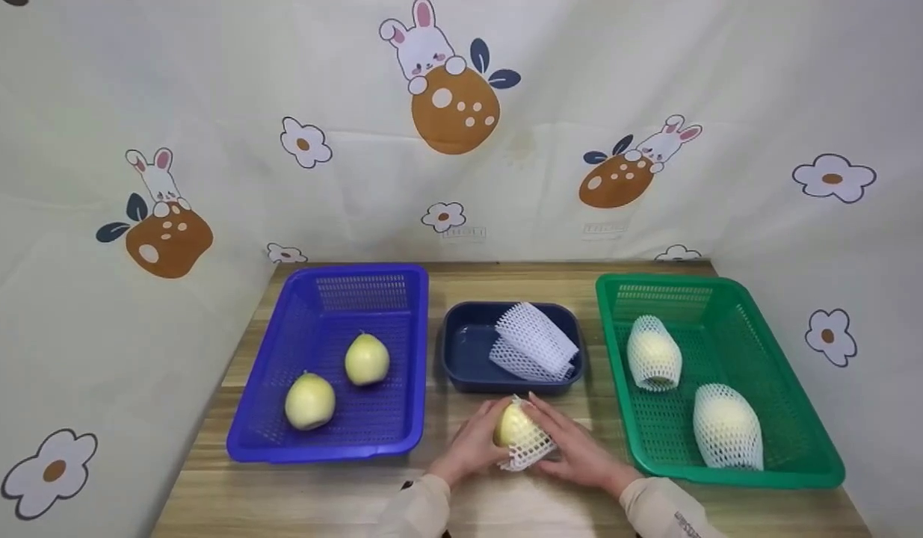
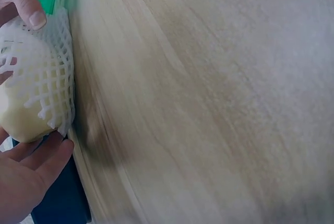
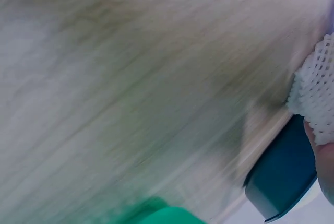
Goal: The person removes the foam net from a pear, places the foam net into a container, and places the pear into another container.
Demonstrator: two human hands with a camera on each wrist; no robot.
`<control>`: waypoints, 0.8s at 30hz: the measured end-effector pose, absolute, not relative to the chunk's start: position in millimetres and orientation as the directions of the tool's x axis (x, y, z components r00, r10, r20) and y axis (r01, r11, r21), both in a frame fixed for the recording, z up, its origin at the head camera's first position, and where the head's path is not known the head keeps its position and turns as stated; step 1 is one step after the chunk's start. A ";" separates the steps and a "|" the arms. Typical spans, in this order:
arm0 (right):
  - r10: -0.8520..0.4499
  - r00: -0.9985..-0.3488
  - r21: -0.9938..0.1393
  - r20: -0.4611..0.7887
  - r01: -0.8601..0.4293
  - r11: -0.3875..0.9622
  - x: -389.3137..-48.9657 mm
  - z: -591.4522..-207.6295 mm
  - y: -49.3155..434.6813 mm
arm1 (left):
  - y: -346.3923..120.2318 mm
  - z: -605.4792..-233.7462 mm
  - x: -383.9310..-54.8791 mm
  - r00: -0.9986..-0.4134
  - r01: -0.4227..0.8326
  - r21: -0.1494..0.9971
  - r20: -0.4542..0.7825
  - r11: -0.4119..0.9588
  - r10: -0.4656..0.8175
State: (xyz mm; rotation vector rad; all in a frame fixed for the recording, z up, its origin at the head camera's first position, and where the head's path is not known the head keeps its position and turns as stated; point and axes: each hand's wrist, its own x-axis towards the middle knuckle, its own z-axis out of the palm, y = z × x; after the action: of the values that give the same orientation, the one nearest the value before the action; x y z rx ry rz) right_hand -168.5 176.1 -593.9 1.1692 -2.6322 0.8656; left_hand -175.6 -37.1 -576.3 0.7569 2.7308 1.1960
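Note:
A pale yellow pear [image 1: 510, 424], partly covered by a white foam net sleeve [image 1: 534, 448], is between the two hands at the front middle of the table. My left hand [image 1: 474, 442] grips the bare side of the pear, with fingers and thumb curled round it. On the other side my right hand [image 1: 578, 453] holds the net around the fruit. In the left wrist view the net's open edge [image 2: 48, 112] lies across the pear, leaving one end bare. Only a piece of the net [image 3: 319, 85] and part of the right hand [image 3: 326, 169] show in the right wrist view.
At left, a blue basket [image 1: 420, 359] contains two bare pears [image 1: 367, 360]. Behind the hands, a dark blue tray [image 1: 465, 355] holds foam nets [image 1: 536, 336]. A green basket [image 1: 786, 381] at right contains two netted pears [image 1: 728, 430]. A patterned curtain [image 1: 536, 179] stands behind the table.

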 end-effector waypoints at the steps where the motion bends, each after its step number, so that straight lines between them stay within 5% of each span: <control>1: -0.641 -0.693 -0.451 0.329 -0.712 0.538 -168.4 -593.0 175.3 | -36.6 -576.2 -175.9 -0.876 0.411 0.703 0.129 0.580 0.465; 11: -0.636 -0.710 -0.449 0.302 -0.695 0.562 -168.0 -590.6 170.1 | -33.7 -580.0 -176.6 -0.872 0.402 0.685 0.084 0.607 0.482; 24: -0.631 -0.622 -0.365 0.463 -0.783 0.504 -167.8 -594.8 175.9 | -38.7 -579.2 -174.2 -0.881 0.414 0.655 0.113 0.632 0.460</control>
State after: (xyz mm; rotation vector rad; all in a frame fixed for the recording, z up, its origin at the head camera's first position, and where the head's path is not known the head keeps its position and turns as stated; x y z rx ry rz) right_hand -167.8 175.9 -594.8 1.1947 -2.4802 0.8061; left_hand -174.2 -38.7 -579.2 0.7452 2.7792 1.0911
